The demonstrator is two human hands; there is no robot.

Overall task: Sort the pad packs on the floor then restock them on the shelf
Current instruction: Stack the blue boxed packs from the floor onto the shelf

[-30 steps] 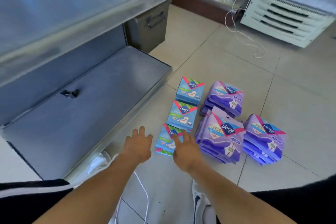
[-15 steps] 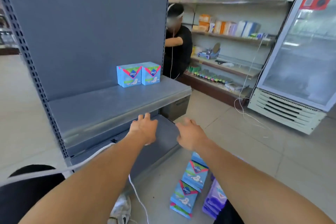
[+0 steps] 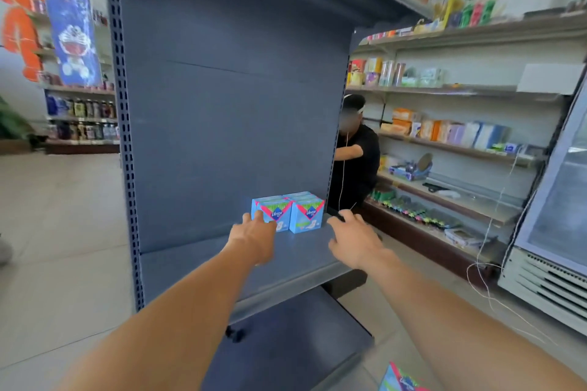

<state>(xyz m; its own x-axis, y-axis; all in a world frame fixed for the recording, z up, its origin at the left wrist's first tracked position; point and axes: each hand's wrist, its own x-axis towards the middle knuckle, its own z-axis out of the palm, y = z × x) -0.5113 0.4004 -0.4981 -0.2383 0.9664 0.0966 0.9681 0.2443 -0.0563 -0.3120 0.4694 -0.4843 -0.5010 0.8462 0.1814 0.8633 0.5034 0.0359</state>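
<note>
Two rows of blue pad packs (image 3: pixel 306 214) stand upright at the back right of the grey shelf (image 3: pixel 197 267). My left hand (image 3: pixel 254 236) reaches over the shelf with straight fingers, its fingertips at the front of the left-hand pack; contact is unclear. My right hand (image 3: pixel 354 236) hovers with spread fingers just right of the packs, near the shelf's right end, holding nothing. One more blue pad pack (image 3: pixel 398 379) lies on the floor at the bottom edge, partly cut off.
The grey base shelf (image 3: pixel 286 340) juts out below. A person in black (image 3: pixel 355 155) crouches behind the shelf unit's right side. Stocked wall shelves (image 3: pixel 460 149) and a glass-door fridge (image 3: pixel 559 232) stand to the right, with a white cable (image 3: pixel 486 282) trailing on the floor.
My view has lifted from the floor stacks to the shelf. Both empty hands rose from the floor packs and moved forward to the blue packs on the shelf.
</note>
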